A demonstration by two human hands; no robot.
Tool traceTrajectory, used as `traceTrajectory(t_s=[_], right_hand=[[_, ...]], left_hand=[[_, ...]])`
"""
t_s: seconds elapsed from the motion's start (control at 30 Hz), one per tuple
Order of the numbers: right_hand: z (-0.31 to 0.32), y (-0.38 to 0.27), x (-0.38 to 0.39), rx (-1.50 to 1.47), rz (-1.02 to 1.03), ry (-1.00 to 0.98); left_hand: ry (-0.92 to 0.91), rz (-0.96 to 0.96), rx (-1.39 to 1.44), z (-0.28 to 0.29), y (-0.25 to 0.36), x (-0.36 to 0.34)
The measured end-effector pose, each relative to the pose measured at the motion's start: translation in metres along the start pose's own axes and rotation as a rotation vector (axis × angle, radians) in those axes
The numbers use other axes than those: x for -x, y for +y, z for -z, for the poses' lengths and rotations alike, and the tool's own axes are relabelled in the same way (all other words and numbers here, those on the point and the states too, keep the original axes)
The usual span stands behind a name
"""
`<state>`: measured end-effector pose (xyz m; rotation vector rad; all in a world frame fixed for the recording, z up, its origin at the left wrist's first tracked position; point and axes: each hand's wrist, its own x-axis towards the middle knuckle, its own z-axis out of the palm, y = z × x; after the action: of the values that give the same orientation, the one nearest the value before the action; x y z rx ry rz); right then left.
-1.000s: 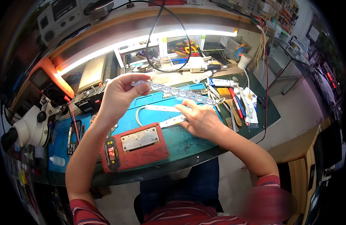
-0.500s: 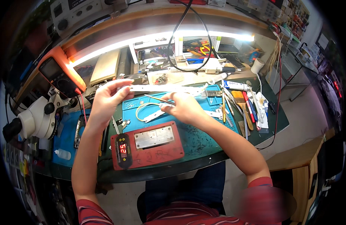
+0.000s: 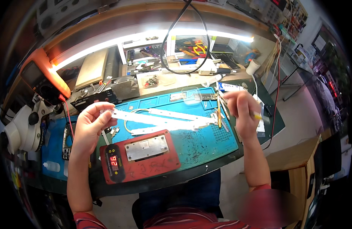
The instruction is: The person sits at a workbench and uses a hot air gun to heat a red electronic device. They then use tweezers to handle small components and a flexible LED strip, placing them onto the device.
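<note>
Between the thumb and fingers of my left hand (image 3: 92,124) is one end of a long white strip (image 3: 145,118), which looks like an LED strip. It slants across the blue mat (image 3: 206,141) to the right. A second white strip (image 3: 172,113) and a third one close to the red heating plate lie beside it, their far ends meeting near the right of the mat. A pale looped wire (image 3: 126,124) shows behind the held strip. My right hand (image 3: 243,112) is raised over the tools at the right, fingers curled; a blurred yellowish piece shows at its edge, its kind unclear.
A red heating plate (image 3: 170,152) with a lit display sits at the front. An orange multimeter (image 3: 50,78) and a white microscope (image 3: 21,129) stand left. A clear plastic box (image 3: 191,95) rests on the mat's far side. A black cable loop (image 3: 163,49) hangs in front of the shelf.
My right hand has left the strips and moved right; the tweezers-like tool no longer shows clearly. My left hand has come lower and nearer with the strip. The view has shifted slightly.
</note>
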<state>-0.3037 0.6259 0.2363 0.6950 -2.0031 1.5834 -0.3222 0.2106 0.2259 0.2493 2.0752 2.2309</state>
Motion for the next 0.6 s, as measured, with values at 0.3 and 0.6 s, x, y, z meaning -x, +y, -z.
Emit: traceTrajectory(t_s=[0.3, 0.6], right_hand=[[-0.077, 0.003, -0.040, 0.282, -0.078, -0.496], [-0.076, 0.020, -0.023, 0.141, -0.208, -0.530]], left_hand=[[-0.088, -0.023, -0.049, -0.016, -0.004, 0.012], [-0.088, 0.019, -0.096, -0.020, -0.004, 0.016]])
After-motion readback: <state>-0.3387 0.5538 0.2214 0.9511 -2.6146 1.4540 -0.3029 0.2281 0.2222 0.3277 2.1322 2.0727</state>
